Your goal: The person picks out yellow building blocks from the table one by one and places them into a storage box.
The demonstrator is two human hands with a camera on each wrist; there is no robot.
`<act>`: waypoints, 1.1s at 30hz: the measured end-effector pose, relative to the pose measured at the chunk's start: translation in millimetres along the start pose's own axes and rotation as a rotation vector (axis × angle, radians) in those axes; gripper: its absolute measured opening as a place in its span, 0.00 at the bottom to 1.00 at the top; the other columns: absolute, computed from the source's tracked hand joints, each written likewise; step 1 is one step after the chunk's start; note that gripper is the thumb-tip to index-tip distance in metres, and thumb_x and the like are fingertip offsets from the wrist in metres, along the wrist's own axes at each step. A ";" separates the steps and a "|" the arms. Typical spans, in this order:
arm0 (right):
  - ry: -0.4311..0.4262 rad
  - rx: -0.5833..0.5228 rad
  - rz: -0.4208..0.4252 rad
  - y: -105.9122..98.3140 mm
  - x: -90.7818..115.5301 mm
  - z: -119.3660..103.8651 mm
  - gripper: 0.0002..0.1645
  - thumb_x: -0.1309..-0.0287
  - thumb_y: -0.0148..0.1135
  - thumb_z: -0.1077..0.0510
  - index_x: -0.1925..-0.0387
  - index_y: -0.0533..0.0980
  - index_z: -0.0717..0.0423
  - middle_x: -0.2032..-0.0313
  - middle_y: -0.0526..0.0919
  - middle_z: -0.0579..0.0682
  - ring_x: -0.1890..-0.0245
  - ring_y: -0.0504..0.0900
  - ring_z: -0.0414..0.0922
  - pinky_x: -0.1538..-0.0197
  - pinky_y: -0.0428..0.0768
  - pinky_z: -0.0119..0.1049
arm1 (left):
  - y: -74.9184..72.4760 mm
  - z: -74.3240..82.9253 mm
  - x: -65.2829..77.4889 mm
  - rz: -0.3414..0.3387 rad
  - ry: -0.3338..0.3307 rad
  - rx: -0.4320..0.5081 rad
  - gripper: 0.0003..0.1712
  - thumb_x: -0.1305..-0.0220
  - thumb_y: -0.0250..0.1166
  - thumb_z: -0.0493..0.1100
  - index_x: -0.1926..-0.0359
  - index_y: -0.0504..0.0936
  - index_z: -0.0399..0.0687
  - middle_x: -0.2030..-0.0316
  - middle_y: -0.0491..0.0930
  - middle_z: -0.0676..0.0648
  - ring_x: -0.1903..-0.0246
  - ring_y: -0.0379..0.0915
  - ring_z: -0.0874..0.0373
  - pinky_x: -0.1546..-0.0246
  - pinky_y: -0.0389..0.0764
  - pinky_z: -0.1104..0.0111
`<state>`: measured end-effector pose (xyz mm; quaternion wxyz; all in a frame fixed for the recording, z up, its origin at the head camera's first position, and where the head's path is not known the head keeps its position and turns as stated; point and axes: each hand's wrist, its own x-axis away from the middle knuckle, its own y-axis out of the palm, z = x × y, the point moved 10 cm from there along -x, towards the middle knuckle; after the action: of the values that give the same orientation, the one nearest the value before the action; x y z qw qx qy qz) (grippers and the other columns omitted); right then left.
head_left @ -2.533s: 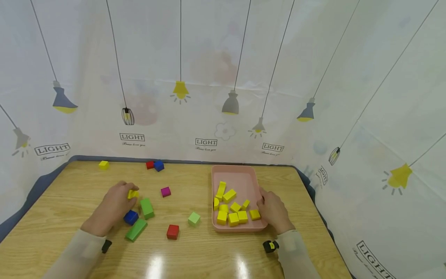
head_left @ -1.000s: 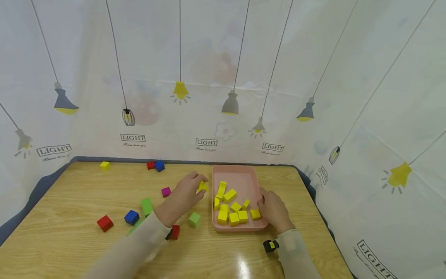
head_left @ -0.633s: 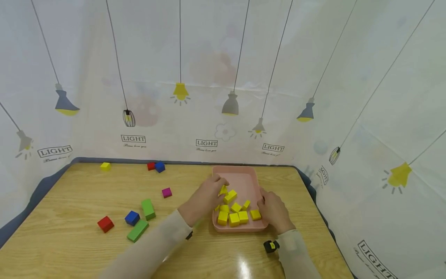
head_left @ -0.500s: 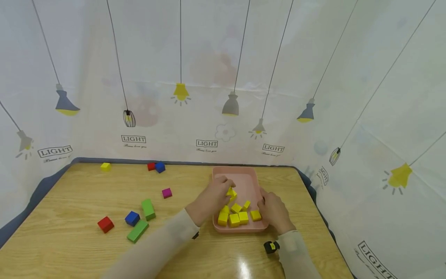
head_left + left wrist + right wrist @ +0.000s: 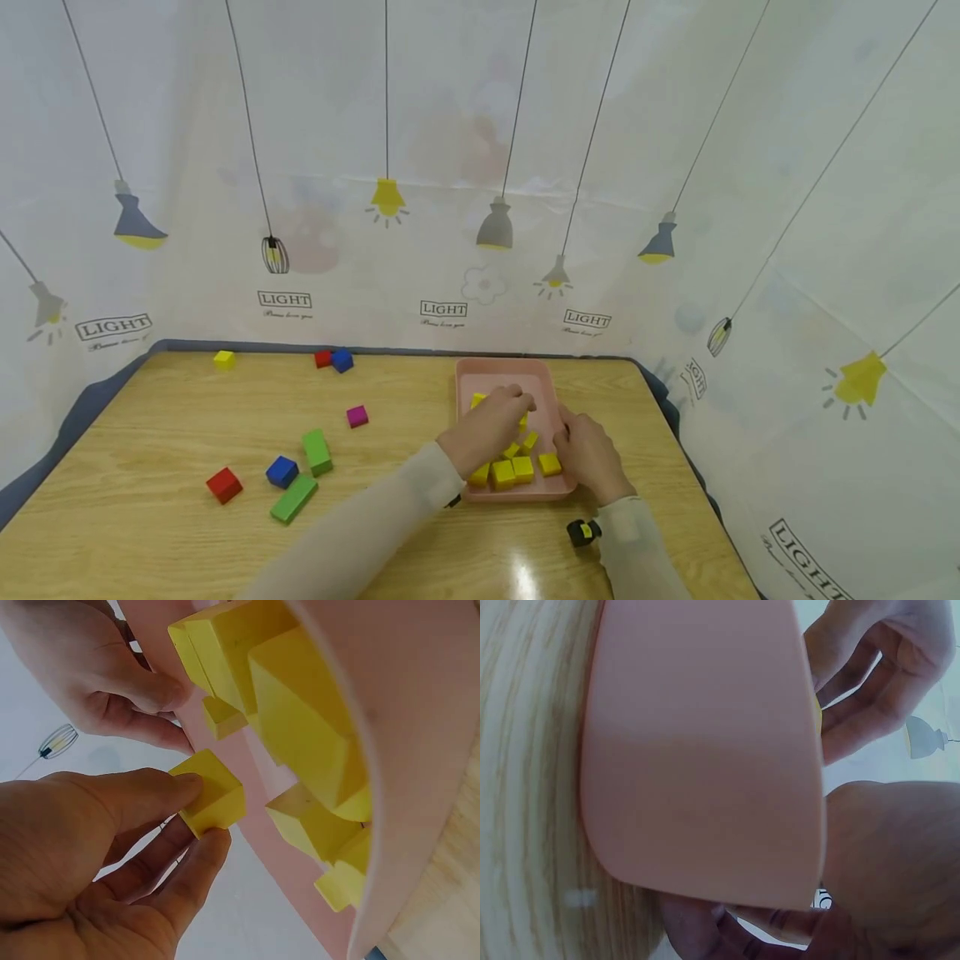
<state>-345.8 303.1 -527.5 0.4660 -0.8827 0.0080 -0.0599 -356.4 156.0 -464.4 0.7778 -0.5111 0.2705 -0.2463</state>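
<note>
Over the pink tray [image 5: 517,368], my left hand [image 5: 486,429] pinches a yellow block [image 5: 214,791] between thumb and fingertips, as the left wrist view shows closely. The block hangs above the tray floor, apart from the other yellow blocks [image 5: 522,468] lying loosely in the near half. My right hand [image 5: 592,454] grips the tray's right side. In the right wrist view, the tray's outer wall [image 5: 705,765] hides most of the inside. In the head view, my left hand covers part of the yellow blocks.
Left on the table lie a red cube [image 5: 224,485], a blue cube [image 5: 282,472], two green blocks [image 5: 317,452] and a magenta block [image 5: 357,416]. Along the back edge are a yellow cube [image 5: 224,359], a red block [image 5: 322,358] and a blue cube [image 5: 342,360].
My left hand has carried the yellow block rightward from beside the green blocks to over the tray. Its arm now hides a light green cube and a red cube. The right hand stays put.
</note>
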 end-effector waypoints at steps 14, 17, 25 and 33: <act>-0.009 -0.010 0.007 1.5 -0.3 1.7 0.36 0.12 0.57 0.61 0.11 0.67 0.60 0.71 0.76 0.52 0.77 0.74 0.44 0.72 0.72 0.32 | 14.1 0.8 -3.1 -0.075 0.016 0.048 0.23 0.19 0.71 0.28 0.29 0.87 0.44 0.34 0.89 0.45 0.39 0.89 0.54 0.38 0.91 0.70; -0.011 -0.006 0.010 1.0 -0.3 1.5 0.35 0.12 0.57 0.61 0.11 0.67 0.60 0.71 0.76 0.52 0.77 0.74 0.44 0.72 0.72 0.32 | 13.9 0.8 -2.1 -0.083 0.013 0.049 0.23 0.18 0.70 0.29 0.28 0.87 0.44 0.33 0.89 0.45 0.41 0.89 0.55 0.39 0.92 0.71; 0.002 0.007 0.009 1.9 0.0 -2.2 0.35 0.11 0.58 0.61 0.11 0.67 0.61 0.62 0.84 0.55 0.72 0.78 0.45 0.68 0.77 0.33 | 0.2 -11.9 6.1 -0.080 -0.022 0.005 0.27 0.21 0.70 0.26 0.27 0.87 0.47 0.32 0.88 0.45 0.35 0.88 0.51 0.35 0.92 0.65; 0.065 0.018 0.011 3.8 -0.3 4.0 0.36 0.11 0.59 0.59 0.10 0.66 0.60 0.43 0.91 0.60 0.69 0.80 0.46 0.66 0.79 0.33 | -18.6 -58.5 27.0 -0.033 -0.094 0.032 0.22 0.18 0.75 0.39 0.29 0.87 0.45 0.33 0.87 0.42 0.39 0.87 0.50 0.36 0.94 0.60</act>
<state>-345.5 304.3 -532.8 0.4739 -0.8759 0.0277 -0.0861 -377.9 92.8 -471.0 0.7937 -0.5138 0.2213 -0.2390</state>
